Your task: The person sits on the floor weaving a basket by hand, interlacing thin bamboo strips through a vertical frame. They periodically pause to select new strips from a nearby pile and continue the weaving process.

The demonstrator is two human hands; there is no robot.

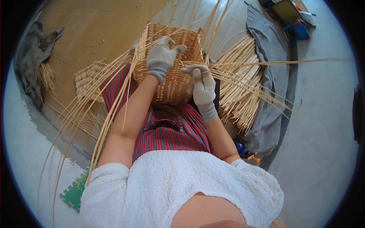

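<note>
Head view. A half-woven wicker basket point(173, 81) lay tipped on the person's lap, on a red striped cloth point(167, 129), its open mouth turned away from the camera. Loose upright stakes fanned out from its rim to both sides.

Left hand point(161, 57), in a grey work glove, rested on the basket's upper left rim. Fingers were curled over the edge and closed on the weave; thumb stuck out toward the right. Whether a single strand was pinched under them could not be told.

Right hand point(203, 89), also grey-gloved, sat against the basket's right side, just beside the left hand but not touching it. Fingers were folded shut around a thin cane strand point(266, 62) that ran out long and nearly level to the right.

More long canes point(99, 110) swept down to the lower left, past the left forearm.

On the floor to the right, a bundle of cut cane rods point(243, 83) lay on a grey cloth point(272, 68). To the left of the lap lay a small flat woven panel point(89, 78). A crumpled dark cloth point(32, 57) lay further left. A green foam mat piece point(76, 192) showed at the lower left.
</note>
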